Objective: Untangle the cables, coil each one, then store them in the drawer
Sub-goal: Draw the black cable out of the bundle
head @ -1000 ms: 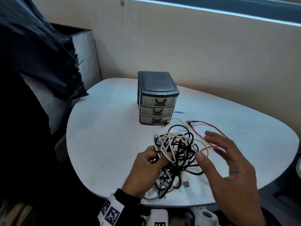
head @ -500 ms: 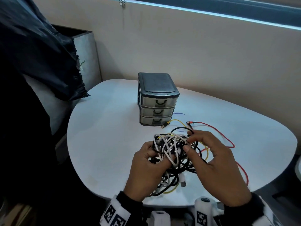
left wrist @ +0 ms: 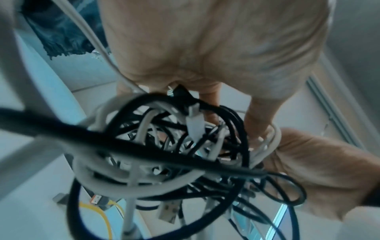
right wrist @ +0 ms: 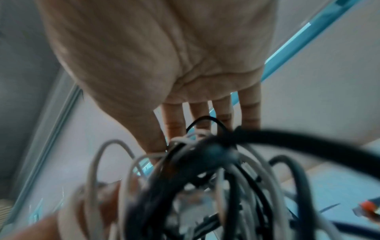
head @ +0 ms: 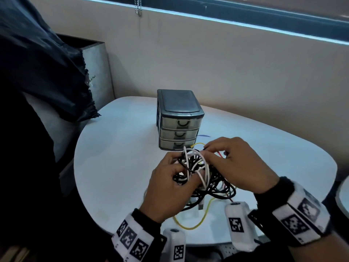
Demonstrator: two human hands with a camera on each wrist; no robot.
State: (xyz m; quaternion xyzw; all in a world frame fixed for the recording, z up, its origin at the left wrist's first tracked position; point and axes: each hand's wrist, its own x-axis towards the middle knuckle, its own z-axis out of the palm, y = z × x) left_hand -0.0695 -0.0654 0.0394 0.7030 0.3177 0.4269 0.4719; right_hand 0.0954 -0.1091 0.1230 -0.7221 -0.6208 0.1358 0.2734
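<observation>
The cable tangle [head: 202, 174] hangs just above the near worktop [head: 117, 167], between both hands. The left hand [head: 168, 188] clutches its left side; the right hand [head: 238, 167] pinches strands at its far top (drawer unit [head: 179, 120] just beyond, shut).

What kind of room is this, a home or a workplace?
Probably an office or study corner, though I can't be sure: a rounded white table against a plain beige wall, a small grey three-drawer plastic organiser, and a window blind's bead chain above.
</observation>
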